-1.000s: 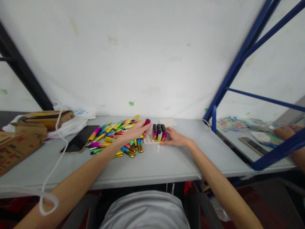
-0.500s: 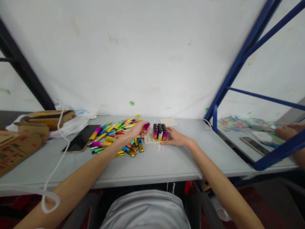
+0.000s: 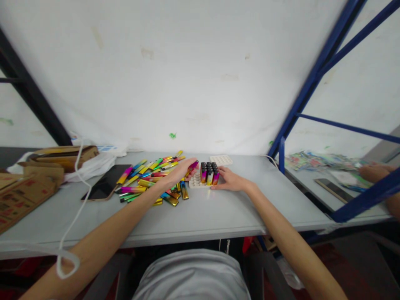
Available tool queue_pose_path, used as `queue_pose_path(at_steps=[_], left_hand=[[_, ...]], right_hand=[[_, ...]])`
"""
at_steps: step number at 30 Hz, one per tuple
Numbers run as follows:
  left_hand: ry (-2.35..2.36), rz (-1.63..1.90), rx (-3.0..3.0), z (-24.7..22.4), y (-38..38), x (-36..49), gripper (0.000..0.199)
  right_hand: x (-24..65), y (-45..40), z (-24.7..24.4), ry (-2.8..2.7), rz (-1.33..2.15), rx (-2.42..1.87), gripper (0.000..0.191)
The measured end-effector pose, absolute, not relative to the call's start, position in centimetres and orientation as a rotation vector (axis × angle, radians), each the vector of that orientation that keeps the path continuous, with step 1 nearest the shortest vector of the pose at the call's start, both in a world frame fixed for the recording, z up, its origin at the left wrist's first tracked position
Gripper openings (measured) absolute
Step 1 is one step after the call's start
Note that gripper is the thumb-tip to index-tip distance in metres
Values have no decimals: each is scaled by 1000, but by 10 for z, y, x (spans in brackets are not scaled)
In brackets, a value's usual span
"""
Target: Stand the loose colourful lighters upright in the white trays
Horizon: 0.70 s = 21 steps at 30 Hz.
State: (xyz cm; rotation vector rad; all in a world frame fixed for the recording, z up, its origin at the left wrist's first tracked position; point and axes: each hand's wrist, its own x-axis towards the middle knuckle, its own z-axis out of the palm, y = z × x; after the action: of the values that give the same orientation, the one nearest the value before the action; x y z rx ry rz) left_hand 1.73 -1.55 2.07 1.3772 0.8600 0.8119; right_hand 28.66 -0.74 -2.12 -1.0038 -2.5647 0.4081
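Purple-and-gold lighter (image 3: 192, 166) sits pinched in left hand (image 3: 183, 170), long axis tilted, upper end rightward, just left of upright lighters (image 3: 209, 174) in white tray (image 3: 196, 186); left hand nearer bare cells, right hand (image 3: 229, 180) spread at tray's right side, fingertip contact unclear

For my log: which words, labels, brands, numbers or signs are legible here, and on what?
None can be read.
Cardboard box at left: red print, too blurred.
Dark cloth below the table edge: white marking, too small.
Wall: green mark, no legible letters.
Loose lighters: no lettering discernible.
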Motion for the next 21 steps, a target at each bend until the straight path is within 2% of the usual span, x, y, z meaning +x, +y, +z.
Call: queue_pose_path(at_steps=[4, 13, 21], left_hand=[[776, 943, 1599, 27, -30, 20, 44], [808, 952, 2016, 38, -39, 22, 39], [916, 987, 2294, 30, -38, 20, 28]], right_hand=[[287, -8, -21, -2556, 408, -1013, 83], [287, -9, -20, -2578, 387, -1014, 83], [286, -9, -20, -2571, 394, -1003, 78]])
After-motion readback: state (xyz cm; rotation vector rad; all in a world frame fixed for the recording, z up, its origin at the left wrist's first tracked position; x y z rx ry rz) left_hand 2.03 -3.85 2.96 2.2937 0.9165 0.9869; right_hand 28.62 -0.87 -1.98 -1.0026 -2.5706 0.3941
